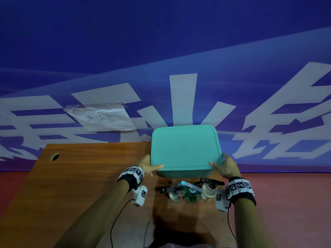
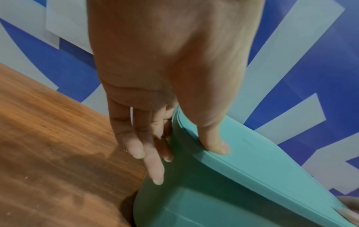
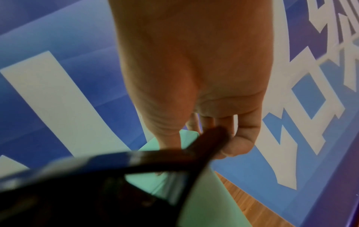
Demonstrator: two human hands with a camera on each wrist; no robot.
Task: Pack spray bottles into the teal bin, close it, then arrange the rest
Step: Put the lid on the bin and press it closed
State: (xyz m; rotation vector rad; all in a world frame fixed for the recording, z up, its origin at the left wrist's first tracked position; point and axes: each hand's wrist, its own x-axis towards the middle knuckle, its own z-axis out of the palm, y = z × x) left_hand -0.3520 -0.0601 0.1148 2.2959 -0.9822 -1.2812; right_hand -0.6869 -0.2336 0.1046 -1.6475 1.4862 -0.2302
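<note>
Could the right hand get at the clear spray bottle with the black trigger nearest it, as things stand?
Probably yes. That clear spray bottle with the black trigger stands uncovered on the wooden table, just beside the right wrist, nothing over it. But the right hand is gripping the teal bin's lid and must let go first.

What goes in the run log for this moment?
bin: teal bin lid on | left hand: thumb on lid edge | right hand: grips opposite edge | spray bottles: three standing outside, near side
</note>
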